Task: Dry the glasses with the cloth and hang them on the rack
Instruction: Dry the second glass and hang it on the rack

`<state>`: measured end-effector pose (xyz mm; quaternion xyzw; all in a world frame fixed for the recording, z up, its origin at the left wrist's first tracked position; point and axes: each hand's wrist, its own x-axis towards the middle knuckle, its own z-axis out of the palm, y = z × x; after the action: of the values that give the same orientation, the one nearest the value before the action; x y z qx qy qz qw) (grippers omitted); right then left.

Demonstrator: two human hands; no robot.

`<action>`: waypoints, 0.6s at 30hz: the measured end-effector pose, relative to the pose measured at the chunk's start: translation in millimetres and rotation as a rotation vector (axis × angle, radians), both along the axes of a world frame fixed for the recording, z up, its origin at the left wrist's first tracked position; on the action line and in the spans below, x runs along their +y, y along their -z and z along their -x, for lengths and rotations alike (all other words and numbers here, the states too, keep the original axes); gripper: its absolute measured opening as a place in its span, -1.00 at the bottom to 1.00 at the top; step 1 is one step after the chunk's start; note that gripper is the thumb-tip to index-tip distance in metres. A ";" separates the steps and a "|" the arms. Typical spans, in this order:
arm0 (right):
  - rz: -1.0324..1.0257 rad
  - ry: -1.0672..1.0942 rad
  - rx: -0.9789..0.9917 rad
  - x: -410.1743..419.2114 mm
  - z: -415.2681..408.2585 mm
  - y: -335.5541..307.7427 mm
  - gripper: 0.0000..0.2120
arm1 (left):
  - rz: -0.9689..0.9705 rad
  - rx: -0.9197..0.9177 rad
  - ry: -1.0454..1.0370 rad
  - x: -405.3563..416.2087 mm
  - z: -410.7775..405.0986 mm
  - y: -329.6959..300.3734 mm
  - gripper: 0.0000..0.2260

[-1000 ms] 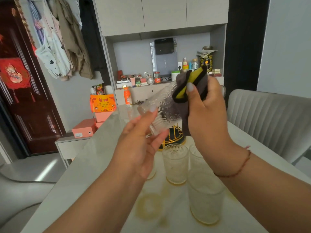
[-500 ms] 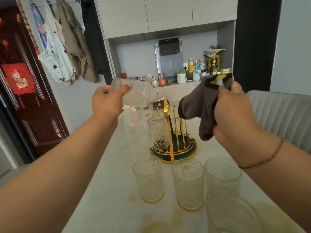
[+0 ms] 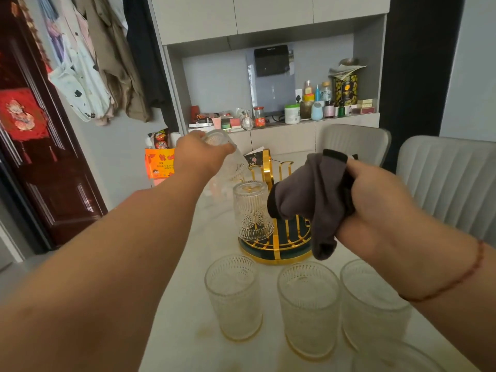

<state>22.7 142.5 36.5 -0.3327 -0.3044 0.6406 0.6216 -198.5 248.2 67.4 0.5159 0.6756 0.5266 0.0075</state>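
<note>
My left hand (image 3: pixel 200 154) grips a clear embossed glass (image 3: pixel 233 162) by its base, mouth tilted down, just left of the gold rack (image 3: pixel 273 245) and above its far pegs. One glass (image 3: pixel 251 210) hangs upside down on a near peg of the rack. My right hand (image 3: pixel 375 202) holds the grey cloth (image 3: pixel 308 200) bunched up, in front of the rack's right side. Three upright glasses stand in a row near me: left (image 3: pixel 234 296), middle (image 3: pixel 308 307), right (image 3: pixel 371 302). The rim of another glass (image 3: pixel 397 355) shows at the bottom edge.
The pale marble table (image 3: pixel 182 331) has yellowish wet rings around the glasses. Two grey padded chairs (image 3: pixel 451 181) stand at its right and far side. A cluttered cabinet shelf (image 3: pixel 295 116) is behind, and an orange box (image 3: pixel 159 162) sits left of the table.
My left hand has carried the glass away from the cloth, forward and down toward the rack, tipping it mouth-down. My right hand keeps the cloth and has dropped lower.
</note>
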 end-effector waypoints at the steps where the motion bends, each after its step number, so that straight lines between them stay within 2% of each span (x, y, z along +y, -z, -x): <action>1: 0.008 0.004 -0.018 1.3 -0.1 2.0 -0.70 | 0.018 0.017 0.004 3.0 -0.8 2.0 -0.32; 5: 0.005 -0.045 -0.024 5.6 1.2 12.0 -0.71 | 0.091 0.094 0.011 13.8 -5.3 12.5 -0.35; 8: -0.131 -0.107 -0.103 6.9 1.6 22.9 -0.77 | 0.154 0.121 0.015 22.0 -7.4 20.7 -0.37; 12: -0.135 -0.086 -0.117 7.8 1.8 25.6 -0.76 | 0.284 0.158 0.028 27.0 -12.9 25.6 -0.42; 15: -0.145 -0.115 -0.112 8.4 3.9 26.9 -0.81 | 0.371 0.107 0.057 30.1 -16.8 27.6 -0.48; 18: -0.155 -0.123 -0.108 9.2 5.6 29.2 -0.81 | 0.422 -0.063 0.076 34.9 -19.4 30.8 -0.38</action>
<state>17.1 151.7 7.3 -0.2984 -0.4059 0.6332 0.5876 -179.1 283.1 36.6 0.5111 0.7504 0.3888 0.1564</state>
